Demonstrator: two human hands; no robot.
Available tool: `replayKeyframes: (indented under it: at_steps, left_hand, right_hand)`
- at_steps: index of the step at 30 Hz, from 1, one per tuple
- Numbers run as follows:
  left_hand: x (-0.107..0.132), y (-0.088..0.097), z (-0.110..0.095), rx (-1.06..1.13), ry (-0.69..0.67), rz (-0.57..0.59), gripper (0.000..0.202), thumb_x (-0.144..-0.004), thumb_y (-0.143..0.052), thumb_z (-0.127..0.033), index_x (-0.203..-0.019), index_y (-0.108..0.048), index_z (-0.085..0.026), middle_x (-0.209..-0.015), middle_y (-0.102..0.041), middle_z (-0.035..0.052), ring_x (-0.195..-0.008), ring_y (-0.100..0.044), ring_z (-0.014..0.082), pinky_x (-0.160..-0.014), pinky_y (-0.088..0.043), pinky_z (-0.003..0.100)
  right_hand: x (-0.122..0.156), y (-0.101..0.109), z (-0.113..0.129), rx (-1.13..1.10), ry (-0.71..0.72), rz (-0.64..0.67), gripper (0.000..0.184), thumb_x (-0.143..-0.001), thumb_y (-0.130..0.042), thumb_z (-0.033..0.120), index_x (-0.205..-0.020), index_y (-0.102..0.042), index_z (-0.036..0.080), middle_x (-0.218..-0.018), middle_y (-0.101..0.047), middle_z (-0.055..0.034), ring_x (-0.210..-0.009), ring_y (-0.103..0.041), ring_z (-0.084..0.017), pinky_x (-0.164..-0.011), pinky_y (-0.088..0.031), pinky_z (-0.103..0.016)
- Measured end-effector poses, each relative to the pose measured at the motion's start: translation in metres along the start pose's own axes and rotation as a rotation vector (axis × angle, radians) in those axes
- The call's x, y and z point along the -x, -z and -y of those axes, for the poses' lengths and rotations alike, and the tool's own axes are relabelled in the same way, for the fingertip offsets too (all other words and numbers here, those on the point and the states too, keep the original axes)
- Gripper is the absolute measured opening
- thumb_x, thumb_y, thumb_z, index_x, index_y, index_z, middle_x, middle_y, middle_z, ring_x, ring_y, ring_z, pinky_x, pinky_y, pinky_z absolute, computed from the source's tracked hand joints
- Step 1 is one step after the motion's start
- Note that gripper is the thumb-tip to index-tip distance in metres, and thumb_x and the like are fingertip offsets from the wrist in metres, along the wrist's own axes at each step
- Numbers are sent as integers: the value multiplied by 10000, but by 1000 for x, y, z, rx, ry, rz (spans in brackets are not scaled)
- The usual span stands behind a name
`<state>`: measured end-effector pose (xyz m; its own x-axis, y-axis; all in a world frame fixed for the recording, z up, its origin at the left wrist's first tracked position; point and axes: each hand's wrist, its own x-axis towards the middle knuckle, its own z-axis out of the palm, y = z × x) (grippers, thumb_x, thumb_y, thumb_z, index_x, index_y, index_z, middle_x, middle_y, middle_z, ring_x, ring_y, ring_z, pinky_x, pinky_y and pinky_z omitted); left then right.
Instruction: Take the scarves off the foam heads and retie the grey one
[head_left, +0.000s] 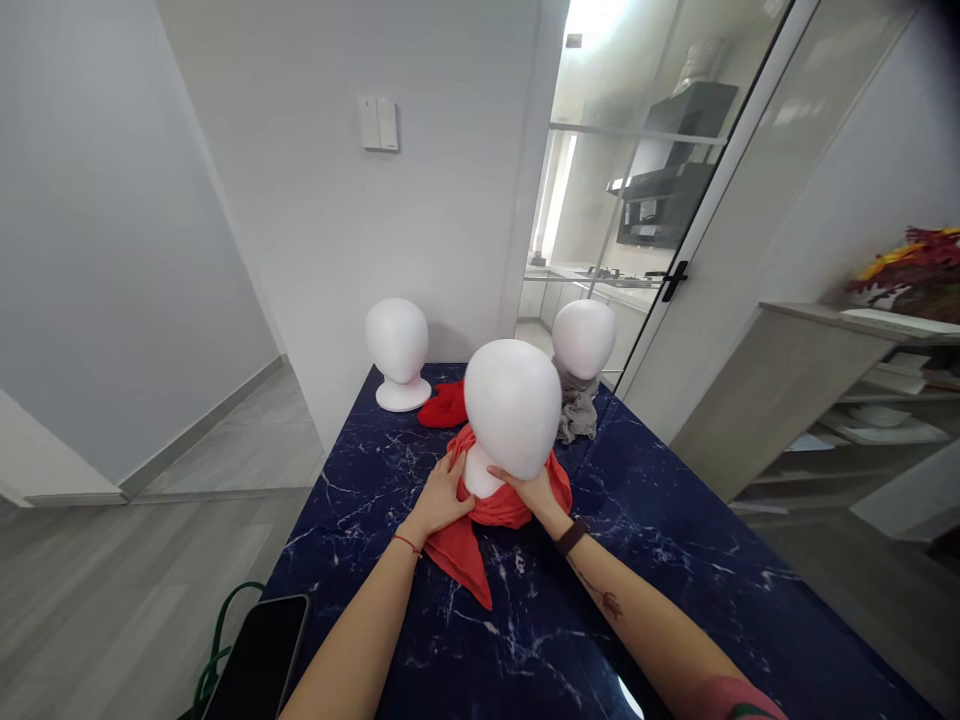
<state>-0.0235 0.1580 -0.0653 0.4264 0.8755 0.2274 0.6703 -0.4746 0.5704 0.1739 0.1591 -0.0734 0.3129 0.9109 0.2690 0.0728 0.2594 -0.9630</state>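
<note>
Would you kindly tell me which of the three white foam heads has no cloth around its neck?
The back-left head, bare down to its base. The nearest head wears a red scarf, and the back-right head a grey scarf.

Bright daylight from behind the tall glass sliding door [645,180], blown out to glare at its top, casts soft shadows under the nearest smooth white foam mannequin head [512,405] on the glossy navy marble-patterned table [675,560], and the wide lens bows lines near the edges.
</note>
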Motion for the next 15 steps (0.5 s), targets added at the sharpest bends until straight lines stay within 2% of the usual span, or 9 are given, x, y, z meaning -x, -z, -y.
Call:
replayKeyframes:
  at_steps: [2,3,4,6,8,9,11,13,15]
  left_hand:
    - [0,1,0,191,-8,-14,921,-651,-674,-335,-1442,-251,-125,-1492,-226,175,-1356,-265,297,-1095,-254,416]
    - [0,0,-2,300,-10,-42,907,-621,-695,-299,-1422,-303,-140,-1461,-290,164,-1318,-331,286,-1075,-288,403]
    - [-1,-1,-3,401,-15,-72,826,-601,-697,-250,-1367,-404,-157,-1383,-403,143,-1241,-424,268,-1041,-331,390]
    - [-3,-2,-8,546,-17,-140,527,-588,-659,-160,-1113,-629,-180,-1078,-603,73,-988,-567,218,-936,-409,361]
    - [-4,-1,-12,619,2,-215,240,-593,-626,-133,-820,-684,-186,-799,-609,13,-775,-568,175,-836,-438,336]
    - [-4,1,-13,643,20,-267,144,-603,-622,-145,-734,-665,-187,-738,-586,-1,-735,-552,166,-810,-438,327]
    - [-6,9,-15,724,61,-402,92,-611,-630,-184,-703,-636,-186,-749,-575,-3,-761,-548,167,-801,-432,314]
    - [-9,20,-18,839,88,-523,167,-620,-614,-232,-778,-635,-182,-807,-596,10,-810,-569,175,-795,-439,304]
    - [-13,37,-22,968,102,-631,214,-643,-560,-287,-817,-620,-179,-788,-605,8,-764,-591,162,-746,-460,286]
  right_hand:
    - [-3,4,15,-94,-71,-53,747,-445,-836,362,-1120,-578,173,-1179,-631,-102,-1149,-538,-269,-1042,-395,-424]
    - [-6,8,24,-171,-104,-66,701,-493,-819,380,-1121,-578,181,-1191,-627,-87,-1153,-539,-255,-1044,-398,-413]
    - [-9,12,35,-262,-129,-70,646,-552,-790,403,-1123,-577,189,-1196,-624,-73,-1151,-544,-240,-1039,-406,-404]
    - [-18,22,58,-441,-150,-64,542,-655,-718,443,-1121,-579,205,-1186,-628,-51,-1131,-559,-215,-1017,-433,-390]
    - [-26,34,80,-548,-117,-57,496,-692,-688,450,-1116,-582,216,-1179,-628,-34,-1115,-567,-200,-998,-453,-381]
    - [-30,41,90,-564,-86,-66,484,-691,-692,441,-1109,-586,221,-1176,-627,-27,-1108,-568,-196,-988,-460,-377]
    - [-36,56,107,-554,-1,-90,459,-692,-701,412,-1100,-592,235,-1179,-620,-13,-1104,-565,-187,-969,-472,-367]
    - [-39,72,121,-533,85,-114,430,-715,-684,405,-1102,-592,242,-1176,-616,-8,-1103,-561,-182,-948,-483,-362]
    - [-39,85,132,-510,153,-139,424,-745,-653,418,-1126,-581,246,-1172,-612,-11,-1110,-555,-185,-929,-491,-371]
